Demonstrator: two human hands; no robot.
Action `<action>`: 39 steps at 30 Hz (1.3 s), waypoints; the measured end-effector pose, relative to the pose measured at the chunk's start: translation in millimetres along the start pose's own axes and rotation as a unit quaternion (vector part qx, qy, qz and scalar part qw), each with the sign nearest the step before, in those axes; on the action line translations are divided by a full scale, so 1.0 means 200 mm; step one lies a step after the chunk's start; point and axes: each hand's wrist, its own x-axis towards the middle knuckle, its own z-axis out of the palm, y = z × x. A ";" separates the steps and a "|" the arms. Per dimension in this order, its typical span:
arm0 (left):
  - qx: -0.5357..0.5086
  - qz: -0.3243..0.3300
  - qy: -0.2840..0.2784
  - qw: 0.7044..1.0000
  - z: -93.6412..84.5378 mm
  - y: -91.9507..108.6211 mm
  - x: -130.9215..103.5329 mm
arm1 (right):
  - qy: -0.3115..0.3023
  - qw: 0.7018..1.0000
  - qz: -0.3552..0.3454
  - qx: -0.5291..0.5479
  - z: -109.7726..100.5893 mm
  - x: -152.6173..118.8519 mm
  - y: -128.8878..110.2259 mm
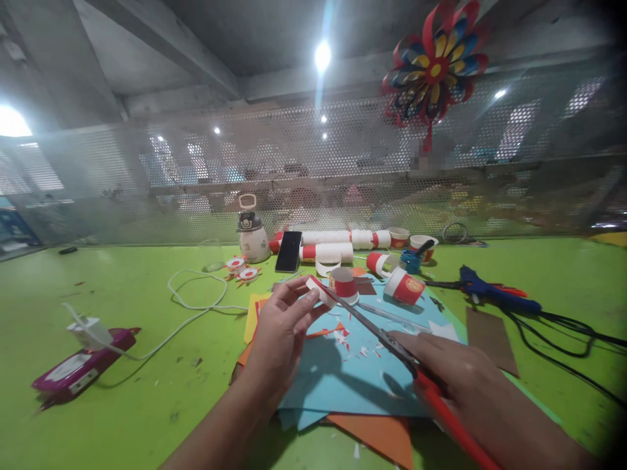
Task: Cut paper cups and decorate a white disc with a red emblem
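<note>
Between the thumb and fingers of my left hand [294, 310] is a small red-and-white paper cup piece [321, 294]. My right hand [450, 365] grips a pair of scissors [392, 343] with red handles. The scissor blades reach up and left, their tips at the edge of the piece. Just behind it stands a cut-down red-and-white paper cup [345, 284]. Beneath both hands lies blue paper [323, 385], strewn with tiny red and white clippings [343, 336]. A tipped paper cup [404, 287] rests on the paper's far right part.
A blue glue gun [494, 294] with a black cord lies right. At left are a purple power strip [83, 369] and white cable [171, 336]. A phone [289, 252], a bottle [251, 238] and white rolls [337, 239] stand along the back, before a perforated screen [294, 150].
</note>
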 end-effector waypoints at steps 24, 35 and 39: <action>-0.003 0.007 -0.018 1.000 0.01 0.00 -0.01 | -0.009 1.000 0.009 -0.018 0.03 -0.02 0.02; -0.014 0.002 -0.015 1.000 0.02 0.00 -0.02 | 0.023 0.999 0.011 0.047 0.04 -0.03 0.04; -0.022 0.005 -0.034 0.999 0.01 0.00 -0.02 | -0.014 0.996 -0.006 0.093 0.03 -0.01 0.05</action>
